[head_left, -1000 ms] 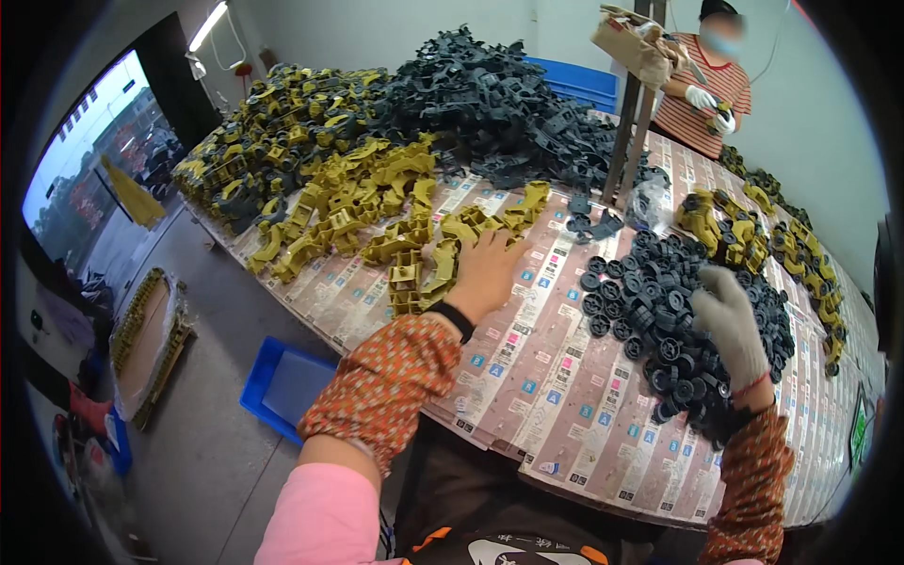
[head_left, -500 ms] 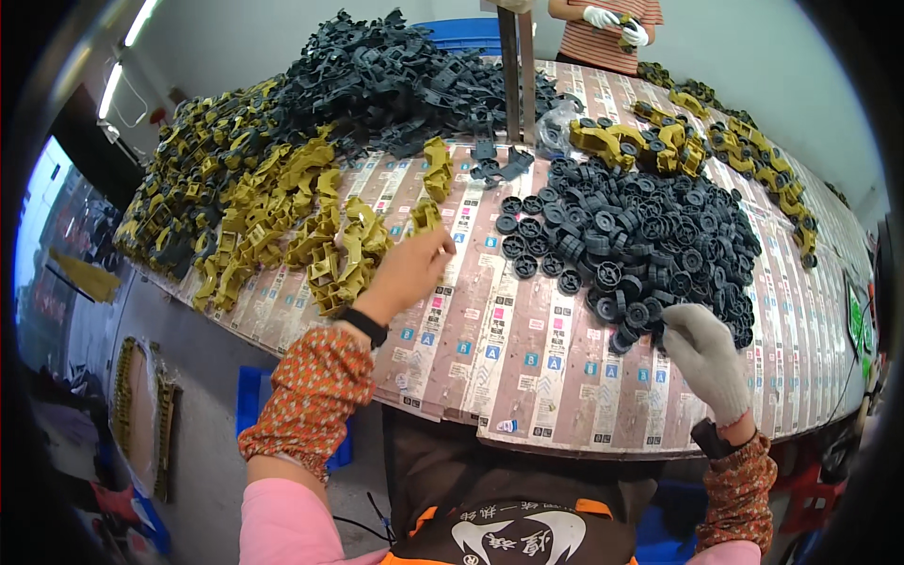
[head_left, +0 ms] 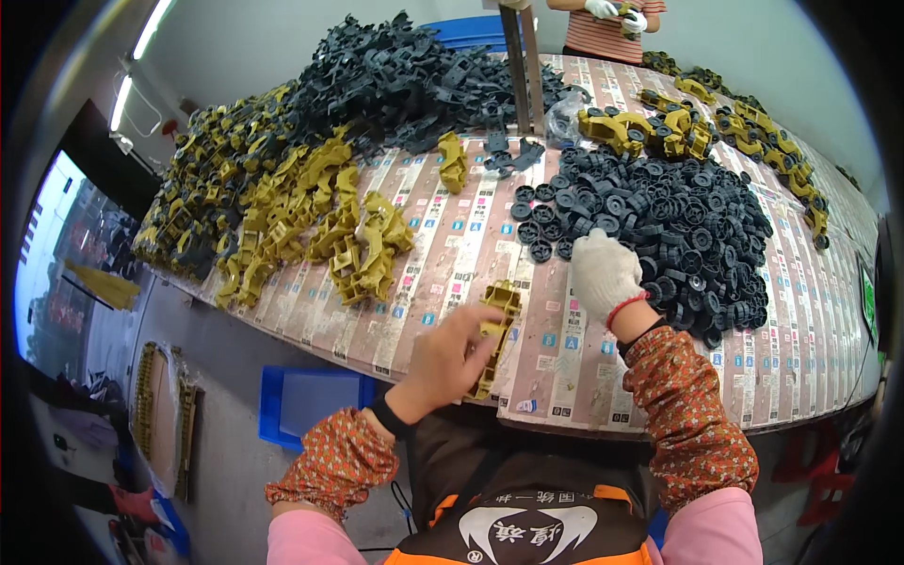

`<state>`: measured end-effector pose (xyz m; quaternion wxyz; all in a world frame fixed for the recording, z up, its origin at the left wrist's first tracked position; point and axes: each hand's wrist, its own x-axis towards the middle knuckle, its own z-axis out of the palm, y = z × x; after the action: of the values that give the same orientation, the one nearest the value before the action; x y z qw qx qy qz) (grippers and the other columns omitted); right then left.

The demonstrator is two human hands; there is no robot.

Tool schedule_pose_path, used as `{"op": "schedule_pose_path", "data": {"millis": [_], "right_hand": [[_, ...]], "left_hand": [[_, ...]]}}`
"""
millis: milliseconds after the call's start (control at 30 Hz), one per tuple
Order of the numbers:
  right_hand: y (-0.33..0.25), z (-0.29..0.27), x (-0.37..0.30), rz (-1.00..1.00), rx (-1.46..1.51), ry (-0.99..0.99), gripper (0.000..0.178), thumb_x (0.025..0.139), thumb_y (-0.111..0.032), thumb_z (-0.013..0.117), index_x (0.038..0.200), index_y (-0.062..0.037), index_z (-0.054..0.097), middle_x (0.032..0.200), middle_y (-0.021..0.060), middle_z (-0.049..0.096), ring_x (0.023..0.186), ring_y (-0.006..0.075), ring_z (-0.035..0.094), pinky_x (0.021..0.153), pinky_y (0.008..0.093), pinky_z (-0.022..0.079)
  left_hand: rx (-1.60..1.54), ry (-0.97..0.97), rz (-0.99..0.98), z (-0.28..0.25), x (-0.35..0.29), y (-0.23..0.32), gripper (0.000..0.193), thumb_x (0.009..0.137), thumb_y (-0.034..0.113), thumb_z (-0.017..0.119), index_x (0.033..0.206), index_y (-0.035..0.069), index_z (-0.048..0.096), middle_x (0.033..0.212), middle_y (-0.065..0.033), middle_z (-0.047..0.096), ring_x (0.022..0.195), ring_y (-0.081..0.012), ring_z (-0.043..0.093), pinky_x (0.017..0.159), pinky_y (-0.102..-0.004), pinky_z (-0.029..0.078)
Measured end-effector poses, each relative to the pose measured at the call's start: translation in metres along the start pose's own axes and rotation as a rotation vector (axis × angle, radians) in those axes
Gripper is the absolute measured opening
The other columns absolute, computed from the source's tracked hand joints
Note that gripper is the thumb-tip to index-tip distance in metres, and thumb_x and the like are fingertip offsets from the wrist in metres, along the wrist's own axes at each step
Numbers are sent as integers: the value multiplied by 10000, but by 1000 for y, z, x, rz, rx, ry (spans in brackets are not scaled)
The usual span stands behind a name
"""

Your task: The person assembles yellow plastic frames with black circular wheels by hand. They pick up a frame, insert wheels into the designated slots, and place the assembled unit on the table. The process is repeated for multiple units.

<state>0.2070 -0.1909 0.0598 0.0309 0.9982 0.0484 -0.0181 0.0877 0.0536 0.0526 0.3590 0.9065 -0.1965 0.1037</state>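
Observation:
A yellow toy car body (head_left: 501, 303) is at the front of the table, underside up, with its long side pointing toward me. My left hand (head_left: 450, 353), bare and slightly blurred, has its thumb and fingers closed on the body's left side. My right hand (head_left: 605, 273) wears a white knit glove and reaches to the left edge of a heap of dark toy wheels (head_left: 697, 217). Its fingers curl downward, and whatever they pinch is hidden under the glove. A few loose wheels (head_left: 540, 250) lie just left of the glove.
Yellow car bodies (head_left: 367, 250) lie in a pile at left, before a tall heap of dark plastic parts (head_left: 386, 85). A metal post (head_left: 518, 75) rises from the table (head_left: 443, 254). Assembled cars (head_left: 659, 132) sit at far right, near another person's gloved hands (head_left: 633, 19). A blue bin (head_left: 311, 405) stands below.
My left hand has come back toward me with a yellow car body from the pile side. My right hand has moved left and farther in, to the wheel heap's left edge.

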Motion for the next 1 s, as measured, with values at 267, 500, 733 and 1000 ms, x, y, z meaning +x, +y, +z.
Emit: {"op": "schedule_pose_path", "data": {"millis": [267,500,733,1000], "right_hand": [[2,22,-29,-314,-2,199,210,857,-118,725,1064,-85,723,1094,141,686,1018,293,726,716,424,643],[7,36,-76,-396,352,242,162,907,-84,651,1062,-47,679,1016,179,707,917,346,738,698,439,611],[0,16,-132,27,1562,-67,291,1054,-122,594,1329,-46,653,1045,86,716,893,158,713,675,307,581],[-24,33,-182,-55,1258,414,292,1030,-73,620,1313,-22,665,1029,131,720,962,217,713,878,368,564]], "left_hand": [[221,-164,-275,24,36,-13,889,908,432,798,1584,126,310,1259,-286,637,1119,-439,678,979,-485,533],[-303,-145,-408,48,28,-57,852,946,348,794,1578,94,282,1349,-259,644,1184,-347,701,967,-436,570],[-1739,-236,-677,31,1,10,531,1123,362,487,1548,49,430,1362,-161,651,1266,-306,660,1041,-439,561],[-1512,-50,-588,81,-41,53,528,1090,434,615,1464,72,529,1306,-87,671,1161,-182,667,1023,-376,562]]}}
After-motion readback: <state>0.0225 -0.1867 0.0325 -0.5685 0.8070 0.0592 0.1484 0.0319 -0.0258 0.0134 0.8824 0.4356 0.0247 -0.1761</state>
